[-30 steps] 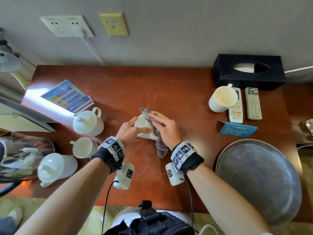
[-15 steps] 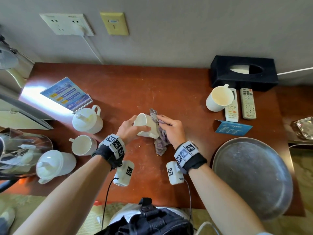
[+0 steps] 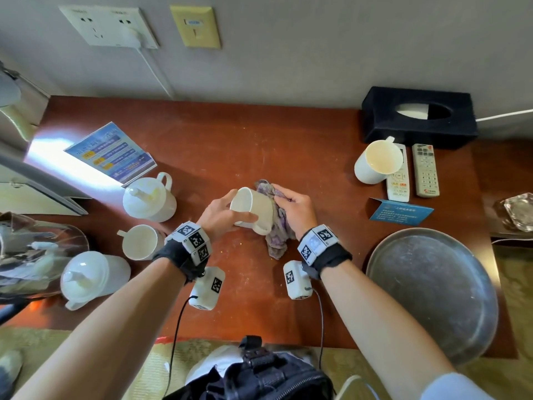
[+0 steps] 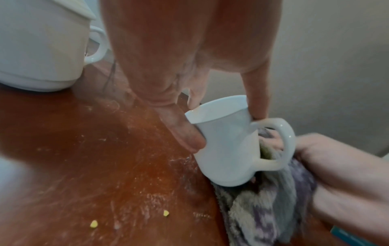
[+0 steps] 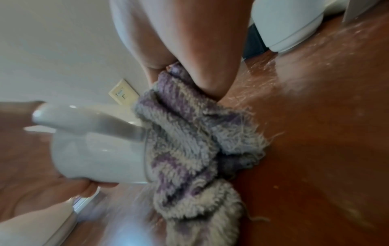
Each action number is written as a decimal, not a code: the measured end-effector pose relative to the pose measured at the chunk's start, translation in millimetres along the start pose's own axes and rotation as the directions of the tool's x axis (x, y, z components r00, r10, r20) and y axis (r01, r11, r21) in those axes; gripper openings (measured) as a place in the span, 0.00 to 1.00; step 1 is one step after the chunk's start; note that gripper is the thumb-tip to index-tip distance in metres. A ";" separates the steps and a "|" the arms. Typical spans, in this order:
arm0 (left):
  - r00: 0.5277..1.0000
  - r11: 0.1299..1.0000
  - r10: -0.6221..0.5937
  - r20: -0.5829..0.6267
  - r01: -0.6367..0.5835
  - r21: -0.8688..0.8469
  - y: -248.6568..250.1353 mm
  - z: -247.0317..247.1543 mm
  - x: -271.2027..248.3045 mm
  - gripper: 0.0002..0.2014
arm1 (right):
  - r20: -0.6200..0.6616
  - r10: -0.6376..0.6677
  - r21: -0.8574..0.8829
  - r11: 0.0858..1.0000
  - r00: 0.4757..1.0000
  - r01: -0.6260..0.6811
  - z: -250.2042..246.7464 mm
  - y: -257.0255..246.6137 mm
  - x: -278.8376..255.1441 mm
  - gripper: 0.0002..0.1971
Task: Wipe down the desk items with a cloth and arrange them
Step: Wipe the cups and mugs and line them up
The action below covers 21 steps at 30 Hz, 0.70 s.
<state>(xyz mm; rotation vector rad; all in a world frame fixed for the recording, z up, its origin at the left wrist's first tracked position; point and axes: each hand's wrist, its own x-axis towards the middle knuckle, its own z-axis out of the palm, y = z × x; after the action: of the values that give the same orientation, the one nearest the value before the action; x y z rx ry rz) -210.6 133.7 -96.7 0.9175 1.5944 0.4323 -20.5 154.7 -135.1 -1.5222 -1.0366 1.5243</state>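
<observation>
Gripping the tilted white mug above mid-desk, your left hand curls its fingers round it while your right hand clamps the cloth against its base. Beyond, the lidded cups, second mug and remotes look unarranged, so I judge most work remains.

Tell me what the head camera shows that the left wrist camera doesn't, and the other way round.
Only the head view shows the tissue box, two remotes, metal tray and wall sockets. Only the left wrist view shows yellow crumbs on the desk. Both show the left hand gripping the mug while the right hand holds the cloth against it.
</observation>
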 end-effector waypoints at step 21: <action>0.998 0.997 -0.011 -0.063 0.016 0.078 6.5 -4.9 9.8 0.22 | -0.115 -0.147 -0.012 0.989 0.982 0.146 -4.5 -16.3 -16.7 0.17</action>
<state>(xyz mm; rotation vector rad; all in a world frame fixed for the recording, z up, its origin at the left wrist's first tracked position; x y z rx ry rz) -213.2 146.2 -97.3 0.9600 1.6841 0.3943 -16.2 146.3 -113.3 -1.4839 -1.0596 1.3181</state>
